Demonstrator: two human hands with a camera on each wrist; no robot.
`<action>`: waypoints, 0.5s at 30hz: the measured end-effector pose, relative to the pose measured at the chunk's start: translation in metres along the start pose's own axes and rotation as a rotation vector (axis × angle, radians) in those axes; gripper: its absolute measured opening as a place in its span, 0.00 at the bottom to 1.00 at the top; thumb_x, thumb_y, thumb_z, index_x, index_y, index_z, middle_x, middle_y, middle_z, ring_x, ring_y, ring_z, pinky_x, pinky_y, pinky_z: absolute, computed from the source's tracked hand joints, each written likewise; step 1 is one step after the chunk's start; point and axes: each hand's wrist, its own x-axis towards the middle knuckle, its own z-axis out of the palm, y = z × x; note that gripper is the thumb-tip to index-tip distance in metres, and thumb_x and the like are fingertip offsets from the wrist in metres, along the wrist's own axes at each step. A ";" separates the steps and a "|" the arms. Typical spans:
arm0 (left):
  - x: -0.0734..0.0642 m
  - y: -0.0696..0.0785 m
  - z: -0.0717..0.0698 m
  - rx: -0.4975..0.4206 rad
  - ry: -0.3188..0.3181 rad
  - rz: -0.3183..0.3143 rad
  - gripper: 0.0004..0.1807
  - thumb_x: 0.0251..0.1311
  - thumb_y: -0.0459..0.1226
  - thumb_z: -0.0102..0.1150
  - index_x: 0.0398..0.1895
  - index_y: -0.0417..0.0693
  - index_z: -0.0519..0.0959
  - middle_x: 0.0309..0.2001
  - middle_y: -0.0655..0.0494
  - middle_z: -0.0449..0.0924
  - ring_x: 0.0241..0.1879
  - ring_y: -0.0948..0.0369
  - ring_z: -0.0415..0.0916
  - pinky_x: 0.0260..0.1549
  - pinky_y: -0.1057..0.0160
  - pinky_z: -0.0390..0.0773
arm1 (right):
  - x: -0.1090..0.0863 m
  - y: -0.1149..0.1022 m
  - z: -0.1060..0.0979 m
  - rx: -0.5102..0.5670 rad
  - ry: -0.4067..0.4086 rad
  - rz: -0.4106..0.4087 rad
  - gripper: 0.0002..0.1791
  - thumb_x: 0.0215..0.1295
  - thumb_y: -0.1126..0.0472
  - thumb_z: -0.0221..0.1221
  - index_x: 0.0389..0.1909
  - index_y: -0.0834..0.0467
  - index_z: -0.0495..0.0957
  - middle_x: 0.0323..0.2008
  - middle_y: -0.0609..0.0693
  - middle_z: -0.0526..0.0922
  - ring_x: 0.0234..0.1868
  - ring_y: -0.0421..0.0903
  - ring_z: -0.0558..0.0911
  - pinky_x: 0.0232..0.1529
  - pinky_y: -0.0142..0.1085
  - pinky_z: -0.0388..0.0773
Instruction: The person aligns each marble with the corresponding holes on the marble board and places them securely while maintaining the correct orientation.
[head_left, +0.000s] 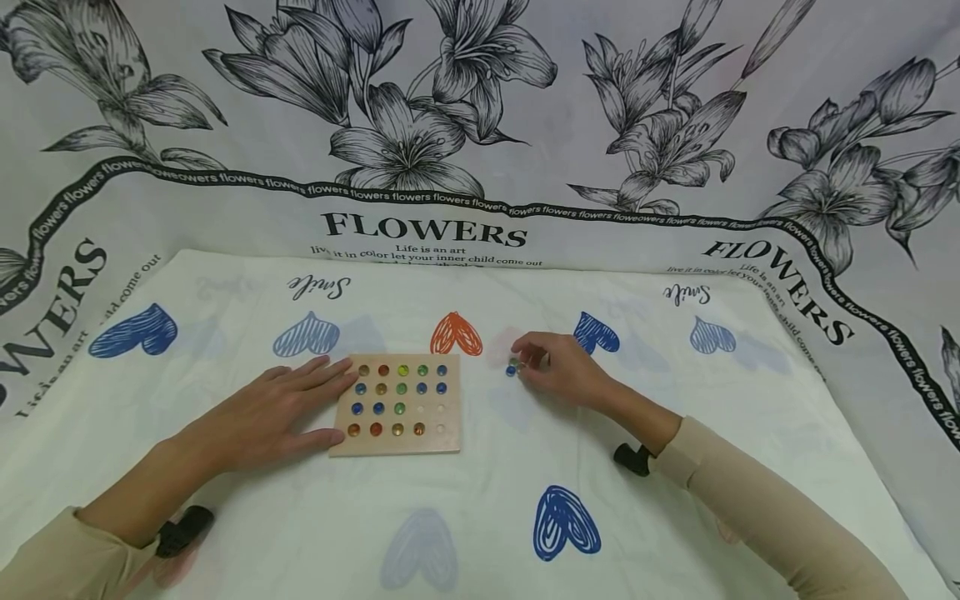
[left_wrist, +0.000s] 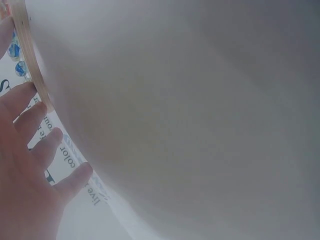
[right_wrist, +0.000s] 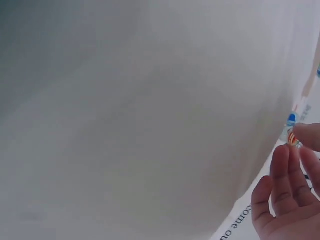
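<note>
A light wooden board (head_left: 454, 446) lies flat on the cloth, with glass marbles (head_left: 401, 388) of several colours seated in its rows of hollows. Pale bare hollows show toward its lower right. My left hand (head_left: 281, 412) rests against the board's left side, fingers extended and spread; the left wrist view shows its fingertips by the wooden edge (left_wrist: 32, 60). Right of the board, my right hand (head_left: 562, 367) is down by a few loose marbles (head_left: 511, 370). In the right wrist view its thumb and fingertips pinch a marble with red-orange stripes (right_wrist: 292, 138), a blue one (right_wrist: 292, 118) just beyond.
A white tablecloth (head_left: 480, 533) printed with hearts covers the table. Behind it hangs a pale curtain (head_left: 525, 158) with black flower drawings and lettering. Dark wrist devices (head_left: 184, 531) sit at both sleeve cuffs.
</note>
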 end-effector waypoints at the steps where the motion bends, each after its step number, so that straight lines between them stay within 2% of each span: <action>1: 0.000 0.000 0.000 0.000 0.001 0.000 0.43 0.63 0.68 0.50 0.75 0.54 0.65 0.76 0.55 0.59 0.74 0.45 0.56 0.64 0.36 0.63 | 0.000 0.000 0.000 0.008 0.004 -0.007 0.16 0.60 0.69 0.66 0.50 0.60 0.82 0.37 0.46 0.84 0.39 0.42 0.80 0.42 0.38 0.80; 7: 0.000 -0.001 0.000 0.001 0.009 0.005 0.43 0.64 0.67 0.49 0.75 0.54 0.65 0.76 0.55 0.59 0.74 0.45 0.56 0.63 0.35 0.64 | 0.002 -0.006 0.002 0.032 0.024 -0.078 0.16 0.61 0.69 0.66 0.50 0.61 0.82 0.39 0.47 0.85 0.40 0.42 0.81 0.43 0.39 0.80; 15: 0.000 -0.002 0.002 -0.004 -0.001 -0.001 0.43 0.63 0.68 0.49 0.76 0.55 0.64 0.76 0.56 0.58 0.74 0.45 0.55 0.64 0.35 0.63 | 0.003 -0.024 0.013 0.068 -0.006 -0.153 0.16 0.61 0.68 0.67 0.50 0.63 0.82 0.40 0.50 0.85 0.41 0.42 0.81 0.44 0.41 0.82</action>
